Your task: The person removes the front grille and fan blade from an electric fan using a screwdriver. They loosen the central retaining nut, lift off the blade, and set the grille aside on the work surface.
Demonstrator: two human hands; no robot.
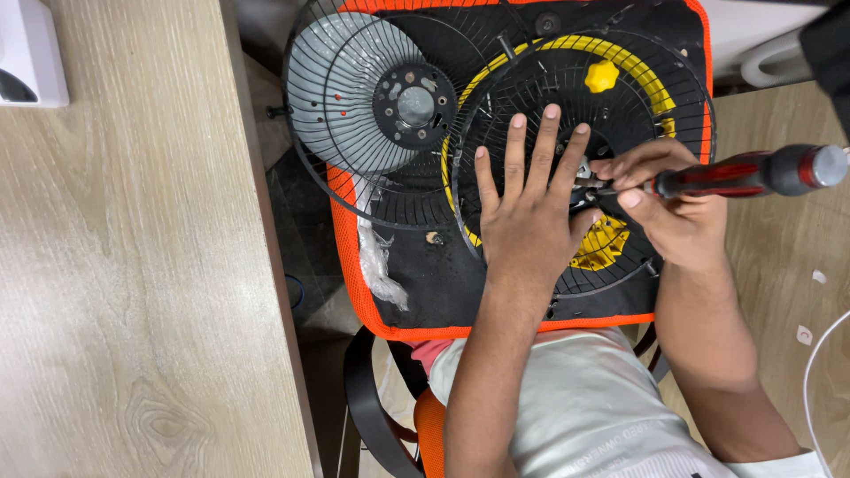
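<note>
My left hand [529, 204] lies flat, fingers spread, on a black wire fan grille [496, 115] that covers yellow fan blades [611, 248]. My right hand [673, 208] grips a screwdriver [753, 173] with a red and black handle, its tip at the grille's centre beside my left thumb. A yellow knob [601, 76] shows behind the grille's upper part. A second wire grille with a grey centre plate and round hub [354, 88] overlaps it on the left. Both lie on a black chair seat with an orange rim [341, 221].
A wooden tabletop [124, 265] fills the left side, with a white object [31, 53] at its top corner. A crumpled clear plastic bag [379, 265] lies on the seat. Wooden floor [788, 265] and a white cable [819, 363] are at right.
</note>
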